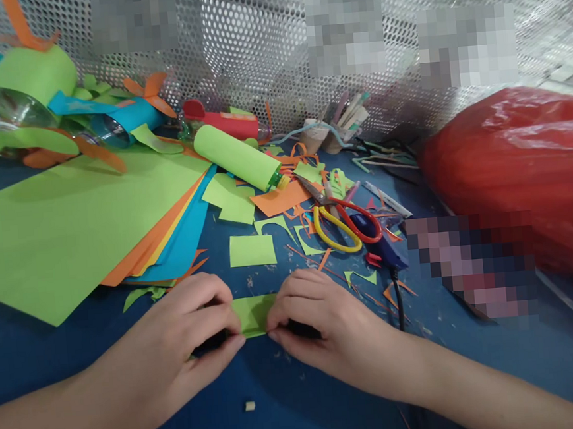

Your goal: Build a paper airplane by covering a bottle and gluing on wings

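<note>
Between my two hands lies a narrow piece of light green paper [255,316], its near edge turned up or folded. My left hand [196,327] pinches its left end, and my right hand [314,315] pinches the right end. Both ends of the paper are hidden under my fingers. Just beyond it rests a flat green paper rectangle [252,251]. Scissors [339,223] with one yellow and one red handle lie past my right hand, beside a dark blue glue gun [385,246] with a black cord. Nearer to me sits a small pale block [251,406].
At left is a fanned stack of coloured sheets [69,225]. Paper-wrapped bottles with propellers crowd behind it, and a green-wrapped bottle [237,157] lies mid-table. Paper scraps [280,198] are scattered around. A red plastic bag [516,170] bulges at right, before a perforated metal panel [253,38].
</note>
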Motion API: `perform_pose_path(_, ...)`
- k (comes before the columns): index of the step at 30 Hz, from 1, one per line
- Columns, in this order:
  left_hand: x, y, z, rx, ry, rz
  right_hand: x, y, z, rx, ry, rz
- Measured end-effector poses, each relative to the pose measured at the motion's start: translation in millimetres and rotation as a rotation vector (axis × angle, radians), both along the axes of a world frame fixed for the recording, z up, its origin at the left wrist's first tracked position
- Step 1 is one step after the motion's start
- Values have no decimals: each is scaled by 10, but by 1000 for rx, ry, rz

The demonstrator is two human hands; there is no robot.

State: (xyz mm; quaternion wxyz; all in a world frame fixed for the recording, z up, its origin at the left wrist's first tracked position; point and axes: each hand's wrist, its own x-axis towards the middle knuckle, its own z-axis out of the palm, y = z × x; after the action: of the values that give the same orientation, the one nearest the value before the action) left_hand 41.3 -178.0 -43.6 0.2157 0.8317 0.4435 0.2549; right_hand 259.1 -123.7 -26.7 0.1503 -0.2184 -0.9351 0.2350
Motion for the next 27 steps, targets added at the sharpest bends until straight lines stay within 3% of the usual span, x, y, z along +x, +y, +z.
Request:
perform_pose_path(16, 27, -14, 17, -67, 37, 0, 3, 6, 19, -99, -5, -28)
perform_pose_path(27, 66, -8, -13, -26, 35, 109, -81, -108, 40, -164, -10, -231)
